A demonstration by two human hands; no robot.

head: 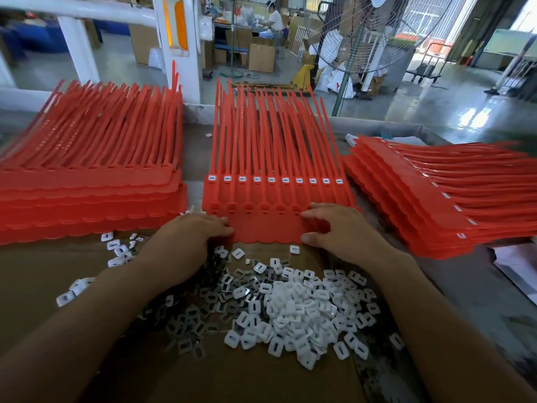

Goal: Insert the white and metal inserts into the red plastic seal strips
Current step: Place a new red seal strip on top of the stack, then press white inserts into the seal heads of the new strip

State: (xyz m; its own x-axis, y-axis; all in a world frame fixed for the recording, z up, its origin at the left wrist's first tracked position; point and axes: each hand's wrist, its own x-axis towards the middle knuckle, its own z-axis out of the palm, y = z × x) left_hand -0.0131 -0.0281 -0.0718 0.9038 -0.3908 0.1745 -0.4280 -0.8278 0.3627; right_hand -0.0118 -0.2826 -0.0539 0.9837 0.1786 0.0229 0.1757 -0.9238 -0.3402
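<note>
Left hand (197,232) grips left end of front red strip sheet (267,232). Right hand (334,226) pinches its right end, thumb at near edge. Sheet mid-table, overlapping middle stack (273,152). White inserts (302,312) and metal inserts (200,303) heaped on cardboard (43,274) near front edge. Left stack (87,187) and right stack (421,205) flank it.

The right hand (340,231) pinches the near edge of a red plastic sheet of joined seal strips (267,228), and the left hand (191,237) seems to grip its other corner. Just below, white square plastic inserts (302,309) and dark metal inserts (203,295) lie heaped on brown cardboard (261,382).
</note>
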